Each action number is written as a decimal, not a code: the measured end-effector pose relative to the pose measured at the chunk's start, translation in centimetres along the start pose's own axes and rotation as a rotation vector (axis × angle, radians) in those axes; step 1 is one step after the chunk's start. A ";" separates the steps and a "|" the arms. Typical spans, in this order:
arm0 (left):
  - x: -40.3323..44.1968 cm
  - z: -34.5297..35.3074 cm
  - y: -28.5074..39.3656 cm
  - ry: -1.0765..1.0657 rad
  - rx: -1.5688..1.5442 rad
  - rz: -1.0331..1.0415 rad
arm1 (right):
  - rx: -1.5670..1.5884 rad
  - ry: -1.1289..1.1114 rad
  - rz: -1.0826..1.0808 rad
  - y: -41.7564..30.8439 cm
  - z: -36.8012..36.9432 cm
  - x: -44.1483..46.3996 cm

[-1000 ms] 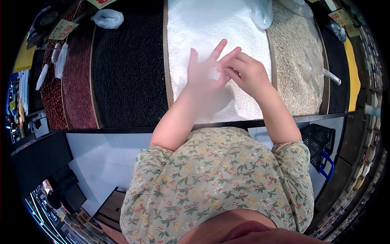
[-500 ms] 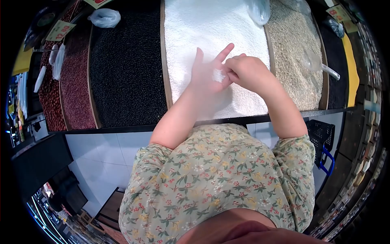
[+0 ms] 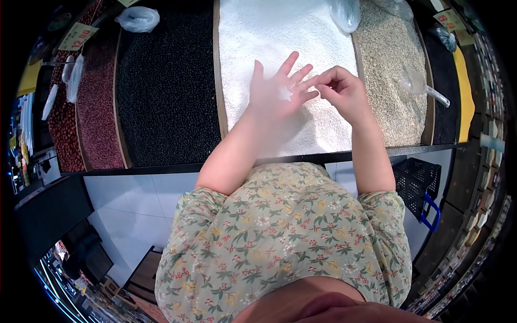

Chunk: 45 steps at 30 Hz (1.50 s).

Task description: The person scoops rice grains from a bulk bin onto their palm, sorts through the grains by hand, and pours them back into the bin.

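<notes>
My left hand (image 3: 280,91) is held palm up with its fingers spread, over a bin of white rice-like grains (image 3: 269,32). A small heap of the white grains (image 3: 285,93) lies on its palm. Part of this hand is hazed by a blur in the picture. Just to the right, my right hand (image 3: 344,92) has thumb and forefinger pinched together near the left fingertips. Whatever sits in that pinch is too small to make out.
Wooden dividers separate bins of black beans (image 3: 167,97), dark red grains (image 3: 97,107) and beige grains (image 3: 393,113). A clear scoop (image 3: 420,86) rests in the beige bin. Plastic bags (image 3: 138,20) and price signs (image 3: 78,36) stand around. A black basket (image 3: 414,185) is below right.
My right hand has drawn back to the right from over the left palm, its fingers still pinched. My left fingers have spread wider, showing more of the palm.
</notes>
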<state>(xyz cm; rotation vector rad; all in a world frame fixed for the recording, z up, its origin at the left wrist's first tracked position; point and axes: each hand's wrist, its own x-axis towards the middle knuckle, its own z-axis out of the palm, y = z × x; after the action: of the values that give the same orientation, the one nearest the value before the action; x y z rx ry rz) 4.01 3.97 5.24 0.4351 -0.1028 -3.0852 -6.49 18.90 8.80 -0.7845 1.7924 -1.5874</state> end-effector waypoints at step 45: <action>1.0 -1.7 2.3 -0.177 -0.119 0.036 | -0.508 -0.004 -0.323 -0.6 4.3 0.5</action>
<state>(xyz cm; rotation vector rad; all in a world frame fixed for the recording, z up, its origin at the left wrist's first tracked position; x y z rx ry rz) 3.61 1.54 3.46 0.1543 0.0691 -3.0667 -3.47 15.70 9.00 -1.3654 2.1840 -1.3166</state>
